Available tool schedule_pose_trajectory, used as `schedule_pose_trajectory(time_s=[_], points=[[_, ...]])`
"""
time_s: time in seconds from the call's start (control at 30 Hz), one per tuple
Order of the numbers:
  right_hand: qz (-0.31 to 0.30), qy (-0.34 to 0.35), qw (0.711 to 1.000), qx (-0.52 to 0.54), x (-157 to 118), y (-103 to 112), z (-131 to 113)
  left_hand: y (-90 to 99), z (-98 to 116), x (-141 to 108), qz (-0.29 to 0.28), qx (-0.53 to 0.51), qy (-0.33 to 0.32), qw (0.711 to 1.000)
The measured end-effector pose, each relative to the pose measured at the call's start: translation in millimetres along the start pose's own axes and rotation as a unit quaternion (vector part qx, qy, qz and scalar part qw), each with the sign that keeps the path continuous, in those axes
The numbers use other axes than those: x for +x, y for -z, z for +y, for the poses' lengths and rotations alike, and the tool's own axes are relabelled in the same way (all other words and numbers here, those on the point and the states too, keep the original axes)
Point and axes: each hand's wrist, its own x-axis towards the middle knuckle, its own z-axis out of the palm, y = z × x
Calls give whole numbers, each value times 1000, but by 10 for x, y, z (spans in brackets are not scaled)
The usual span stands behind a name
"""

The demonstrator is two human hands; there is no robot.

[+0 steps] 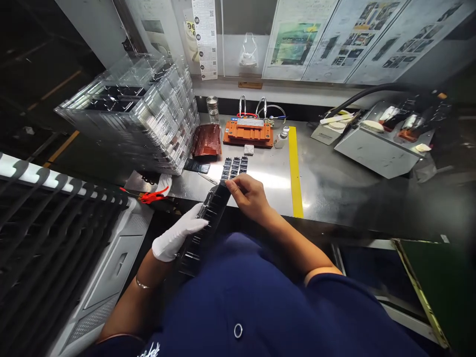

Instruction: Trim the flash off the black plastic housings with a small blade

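A long black strip (219, 206) with a row of thin crosswise pieces along it slants up from my lap to the table's front edge. My left hand (180, 232), in a white glove, is closed around its left side. Bare, my right hand (251, 197) pinches with thumb and forefinger at the strip's upper end; any small part between the fingertips is hidden. Just beyond the fingers, three short black segmented pieces (234, 167) lie side by side on the metal table (267, 171). A thin metal tool, perhaps tweezers (207, 178), lies to their left.
Stacked clear plastic trays (159, 119) rise at the left, beside a reddish-brown pouch (207, 140). An orange fixture (248, 133) stands behind, with a small bottle (281, 140) beside it. Yellow tape (295, 173) crosses the table. Red-handled cutters (154, 196) and a black-slatted rack (55, 233) are left.
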Motion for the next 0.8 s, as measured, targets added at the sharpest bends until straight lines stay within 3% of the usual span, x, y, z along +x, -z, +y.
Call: schedule_pose_trajectory(time_s=[0.27, 0.63, 0.8], points=[[-17, 5, 998, -53, -16, -37, -14, -29, 34, 5, 35, 23, 8, 999], [-64, 75, 987, -130, -21, 19, -17, 17, -8, -8, 44, 46, -9, 998], [-42, 64, 996, -43, 4, 36, 7, 21, -6, 19, 56, 65, -41, 995]])
